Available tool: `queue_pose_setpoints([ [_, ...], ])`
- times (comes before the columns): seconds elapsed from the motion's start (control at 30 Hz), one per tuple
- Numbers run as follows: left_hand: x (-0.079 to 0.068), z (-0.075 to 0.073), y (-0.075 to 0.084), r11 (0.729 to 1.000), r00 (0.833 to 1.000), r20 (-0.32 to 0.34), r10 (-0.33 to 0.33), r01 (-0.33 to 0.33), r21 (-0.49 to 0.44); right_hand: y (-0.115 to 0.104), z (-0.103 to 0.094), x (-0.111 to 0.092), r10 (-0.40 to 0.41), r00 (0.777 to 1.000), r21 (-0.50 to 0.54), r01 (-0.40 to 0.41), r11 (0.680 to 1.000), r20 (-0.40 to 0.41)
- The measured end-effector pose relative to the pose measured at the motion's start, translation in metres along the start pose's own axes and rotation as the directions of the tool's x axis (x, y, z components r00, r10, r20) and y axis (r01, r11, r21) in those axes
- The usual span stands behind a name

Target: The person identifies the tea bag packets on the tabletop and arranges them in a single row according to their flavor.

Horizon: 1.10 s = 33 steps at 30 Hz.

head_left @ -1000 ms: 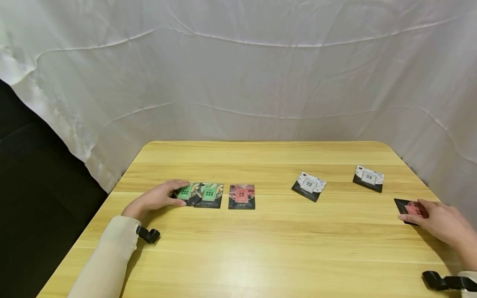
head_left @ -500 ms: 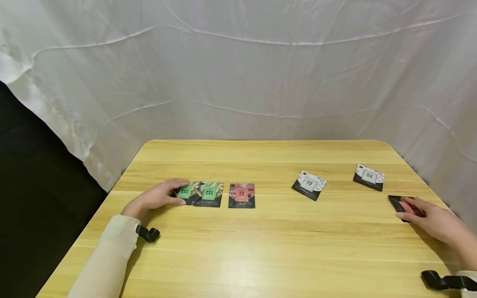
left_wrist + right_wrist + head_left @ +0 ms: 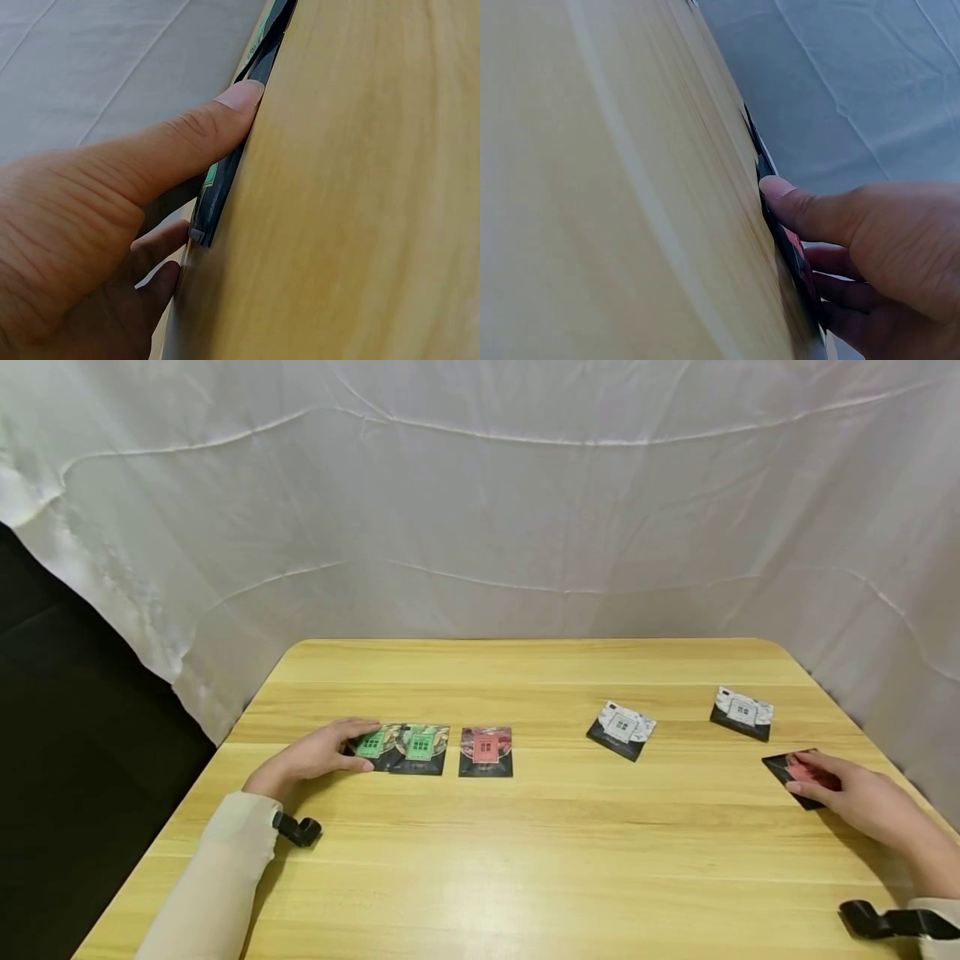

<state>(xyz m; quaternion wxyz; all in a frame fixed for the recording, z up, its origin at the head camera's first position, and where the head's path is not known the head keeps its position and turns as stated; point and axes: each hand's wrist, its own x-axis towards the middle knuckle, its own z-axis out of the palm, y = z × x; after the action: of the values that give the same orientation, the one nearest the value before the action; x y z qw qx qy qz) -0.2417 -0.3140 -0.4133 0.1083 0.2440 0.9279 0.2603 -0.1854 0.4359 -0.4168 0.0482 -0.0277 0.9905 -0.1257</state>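
Note:
My left hand holds the leftmost green-and-black packet on the table, thumb along its near edge and fingers at its far side. That packet shows nearly edge-on in the left wrist view. A second green packet slightly overlaps it on the right. Farther right lies a red-and-black packet. At the table's right side my right hand grips another red packet between thumb and fingers, flat against or very close to the wood. Its fingers hide part of that packet.
Two white-and-black packets lie askew: one right of centre, the other beyond my right hand. The wooden table has rounded far corners. A pale curtain hangs behind it, and a dark area is at left.
My right hand has moved left with the red packet, which has also turned. The left hand and the other packets have stayed in place.

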Motion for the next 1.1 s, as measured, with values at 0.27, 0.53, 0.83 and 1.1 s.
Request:
queue_pose_setpoints([
  [0.27,0.000,0.000,0.000,1.000,1.000,-0.005,0.003,-0.003,0.001,-0.009,0.000,0.001,-0.038,0.999,0.027,0.038,0.999,0.005],
  [0.53,-0.001,0.000,-0.001,1.000,1.000,0.001,0.006,-0.006,0.000,-0.016,0.005,0.005,-0.082,0.997,0.027,0.082,0.996,-0.006],
  [0.83,0.000,0.001,-0.001,1.000,1.000,0.001,-0.002,0.002,0.005,-0.033,0.006,0.004,-0.121,0.993,0.061,0.120,0.991,0.015],
  [1.1,0.000,0.001,-0.002,1.000,1.000,-0.005,-0.002,0.002,-0.003,-0.051,0.009,0.007,-0.192,0.981,0.050,0.191,0.980,0.004],
])
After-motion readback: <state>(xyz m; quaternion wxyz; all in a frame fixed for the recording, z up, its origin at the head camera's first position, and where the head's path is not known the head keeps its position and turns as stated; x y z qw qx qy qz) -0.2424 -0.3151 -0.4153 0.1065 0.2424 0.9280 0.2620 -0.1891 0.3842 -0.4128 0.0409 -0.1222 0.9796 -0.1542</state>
